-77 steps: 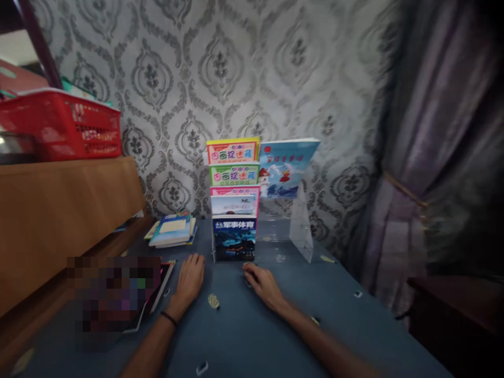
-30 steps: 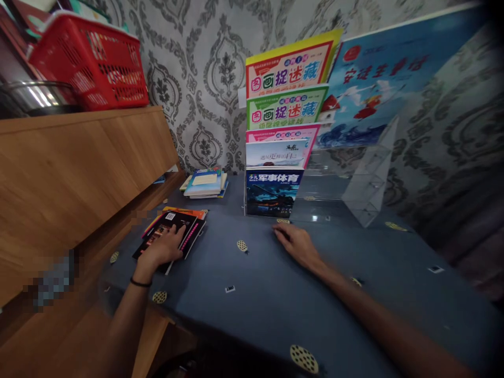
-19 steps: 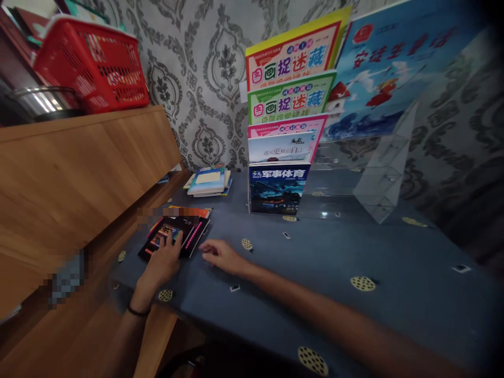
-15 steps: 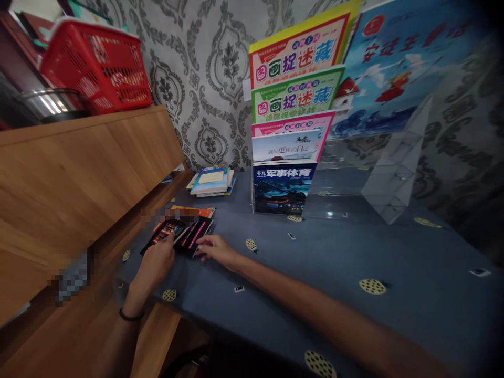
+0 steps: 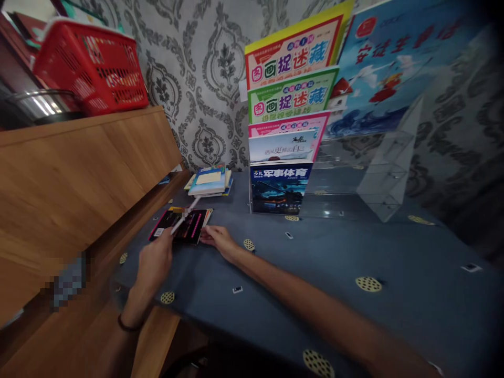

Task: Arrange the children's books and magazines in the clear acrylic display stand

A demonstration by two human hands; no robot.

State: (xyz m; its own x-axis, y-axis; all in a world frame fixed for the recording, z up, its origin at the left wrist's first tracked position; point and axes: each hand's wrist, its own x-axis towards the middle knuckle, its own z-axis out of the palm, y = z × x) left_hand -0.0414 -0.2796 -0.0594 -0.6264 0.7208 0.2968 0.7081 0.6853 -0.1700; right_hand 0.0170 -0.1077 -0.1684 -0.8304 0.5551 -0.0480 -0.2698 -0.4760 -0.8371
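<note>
Fingers (image 5: 169, 240) of the left hand (image 5: 155, 258) pinch the near end of one tilted book (image 5: 179, 225), held over a low pile (image 5: 192, 231); a long pale edge is its clearest part, and some of it is blurred. One dark band (image 5: 128, 324) circles that wrist. The right hand (image 5: 219, 241), fingers close together, touches the pile's right side; whether it grips cannot be told. This single pile lies toward the left of the worktop (image 5: 299, 262), dark-covered, with one line of pink lettering and one white barcode (image 5: 158, 232) at its left; its books cannot be counted. Behind sits one paler stack (image 5: 208, 181), blue on top. Rightward, one clear rack (image 5: 386, 173) shows six covers (image 5: 281, 189): five in a column, one larger and blue. One red basket (image 5: 98, 68) and one metal bowl (image 5: 47, 102) stand on the cabinet (image 5: 86, 173).
</note>
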